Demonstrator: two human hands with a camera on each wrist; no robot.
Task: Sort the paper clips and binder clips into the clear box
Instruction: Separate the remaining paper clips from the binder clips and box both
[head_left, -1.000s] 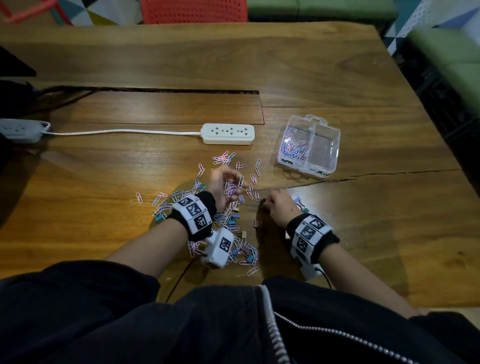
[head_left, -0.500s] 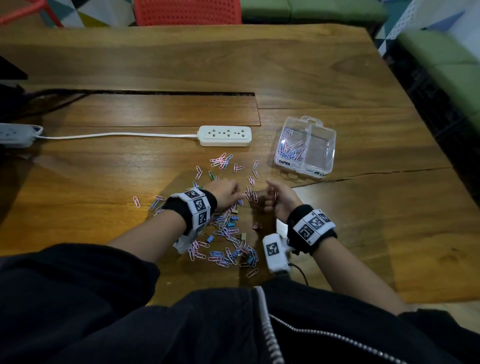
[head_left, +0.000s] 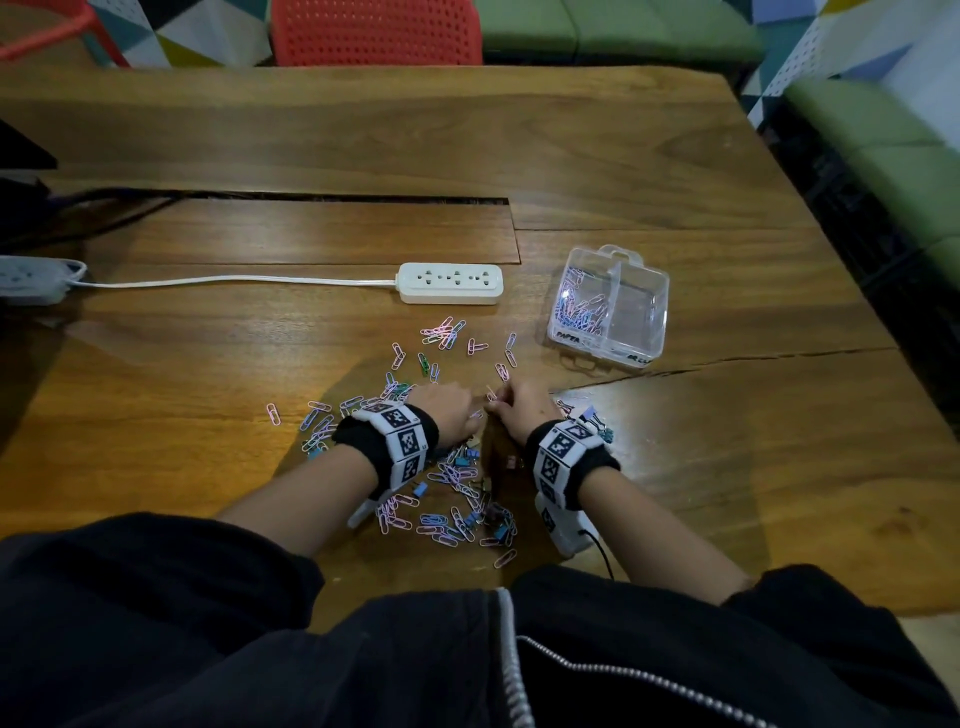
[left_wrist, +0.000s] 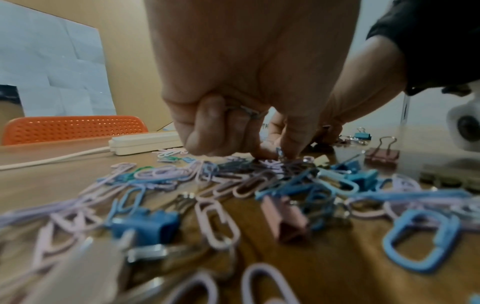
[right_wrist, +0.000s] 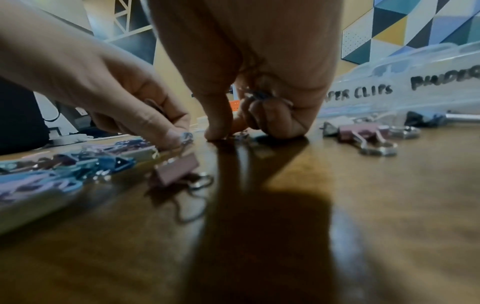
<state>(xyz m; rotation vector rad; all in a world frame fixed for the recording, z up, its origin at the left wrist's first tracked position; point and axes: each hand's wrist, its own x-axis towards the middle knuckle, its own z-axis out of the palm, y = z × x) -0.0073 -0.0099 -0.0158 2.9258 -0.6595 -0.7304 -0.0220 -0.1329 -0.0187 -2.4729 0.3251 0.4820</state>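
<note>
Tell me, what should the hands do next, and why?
Probably lift the right hand and carry its clips to the clear box. Its curled fingers already hold several paper clips, and only the box's left compartment, labelled for paper clips, holds any.

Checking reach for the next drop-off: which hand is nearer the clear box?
Right. The right hand sits just below the clear box, near its front-left corner; the left hand lies beyond it, further left over the clip pile.
</note>
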